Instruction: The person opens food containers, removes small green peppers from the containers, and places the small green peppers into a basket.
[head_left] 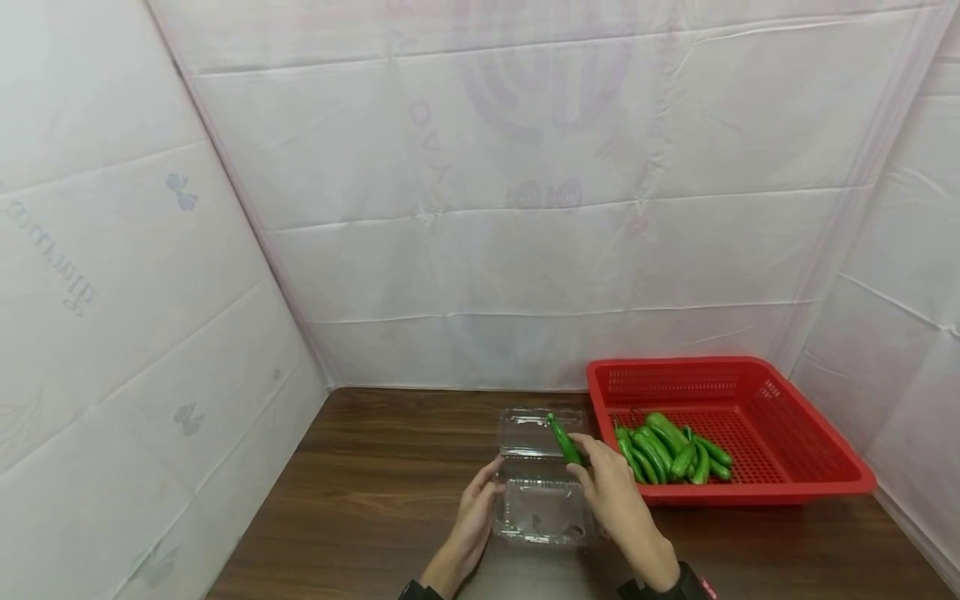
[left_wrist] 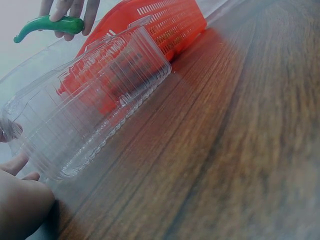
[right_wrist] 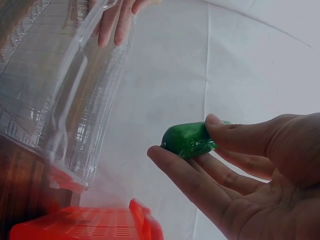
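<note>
My right hand [head_left: 617,492] pinches a green pepper [head_left: 562,439] between thumb and fingers, above the hinge side of an opened clear plastic clamshell box [head_left: 543,508]. In the right wrist view the blunt end of the pepper [right_wrist: 187,139] points away from the palm. The curved stem end of the pepper [left_wrist: 27,30] sticks out past the fingers in the left wrist view. At the box's left side, my left hand [head_left: 472,517] holds its edge near the hinge; fingers of the left hand [right_wrist: 112,25] show against the plastic in the right wrist view.
A red perforated basket [head_left: 795,492] stands to the right, close beside the box. Several green peppers [head_left: 663,450] lie heaped in its left half. Everything rests on a brown wooden table [head_left: 375,467], with white cloth [head_left: 465,267] hanging behind and at both sides.
</note>
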